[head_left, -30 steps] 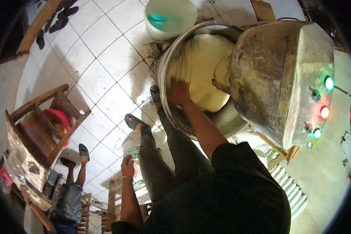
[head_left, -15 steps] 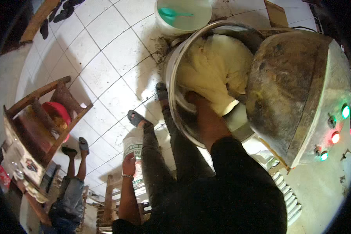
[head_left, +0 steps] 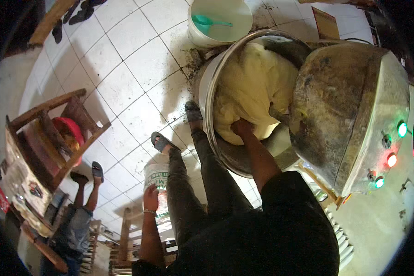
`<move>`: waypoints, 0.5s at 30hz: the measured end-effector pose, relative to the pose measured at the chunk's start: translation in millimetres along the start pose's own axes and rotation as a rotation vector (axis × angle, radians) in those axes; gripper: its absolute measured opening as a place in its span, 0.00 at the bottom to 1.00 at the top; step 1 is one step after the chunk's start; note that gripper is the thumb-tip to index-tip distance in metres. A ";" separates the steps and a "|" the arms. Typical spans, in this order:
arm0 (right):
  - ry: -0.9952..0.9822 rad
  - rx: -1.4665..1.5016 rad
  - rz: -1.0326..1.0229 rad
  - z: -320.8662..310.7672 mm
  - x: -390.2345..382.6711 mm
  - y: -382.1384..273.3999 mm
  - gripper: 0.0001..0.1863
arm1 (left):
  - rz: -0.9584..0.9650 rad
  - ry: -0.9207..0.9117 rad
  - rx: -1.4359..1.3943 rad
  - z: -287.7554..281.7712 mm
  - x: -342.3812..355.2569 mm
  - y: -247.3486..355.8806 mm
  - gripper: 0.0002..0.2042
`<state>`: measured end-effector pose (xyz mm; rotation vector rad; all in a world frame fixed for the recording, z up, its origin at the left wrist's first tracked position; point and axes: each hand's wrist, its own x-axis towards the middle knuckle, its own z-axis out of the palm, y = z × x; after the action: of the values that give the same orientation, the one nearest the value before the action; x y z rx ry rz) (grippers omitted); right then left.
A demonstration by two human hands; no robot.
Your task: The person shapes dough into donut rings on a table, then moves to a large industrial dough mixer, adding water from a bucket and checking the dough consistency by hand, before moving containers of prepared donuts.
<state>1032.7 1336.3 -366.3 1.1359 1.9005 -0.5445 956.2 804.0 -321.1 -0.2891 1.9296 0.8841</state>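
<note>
- Right hand [head_left: 242, 127]: against the dough [head_left: 267, 76], toward the near edge of the metal bowl [head_left: 210, 99]; cannot tell whether its fingers grip.
- Dough: inside the bowl, reaching toward its far edge, beside the mixer head [head_left: 340, 110].
- Left hand [head_left: 151, 198]: near a white printed container [head_left: 155, 171], fingers partly curled; grip unclear.
- 3 lamps [head_left: 391, 160] glow: 2 green, 1 red.

Small bakery-like workroom, large mixer [head_left: 340, 106] with 3 lit lamps [head_left: 392, 160], steel bowl [head_left: 209, 106] of dough [head_left: 267, 78], white bucket [head_left: 230, 34], tiled floor [head_left: 129, 101]
</note>
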 end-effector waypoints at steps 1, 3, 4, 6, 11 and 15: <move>0.004 0.032 0.027 6.3 1.7 -6.3 0.21 | 0.017 -0.033 0.053 -3.1 -2.4 -1.7 0.19; -0.049 0.091 -0.044 13.6 13.7 -1.2 0.22 | -0.013 -0.077 0.078 1.6 -4.1 15.3 0.19; -0.073 0.102 -0.103 3.5 9.4 -6.4 0.23 | -0.007 -0.080 0.071 5.3 -7.4 24.8 0.19; -0.080 0.147 -0.205 -38.4 -30.9 -31.6 0.23 | -0.025 -0.089 0.104 0.6 -24.0 36.4 0.18; 0.697 0.320 -0.443 -69.4 -115.3 -26.4 0.28 | 0.127 -0.056 0.057 -42.0 -31.1 66.4 0.19; 0.351 0.619 0.002 -53.3 -101.7 -19.7 0.46 | 0.180 -0.023 0.163 -96.2 -12.2 77.4 0.18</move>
<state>1016.9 1312.9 -253.3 1.7164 2.0852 -1.0346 856.4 790.9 -248.5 -0.0082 2.0148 0.8354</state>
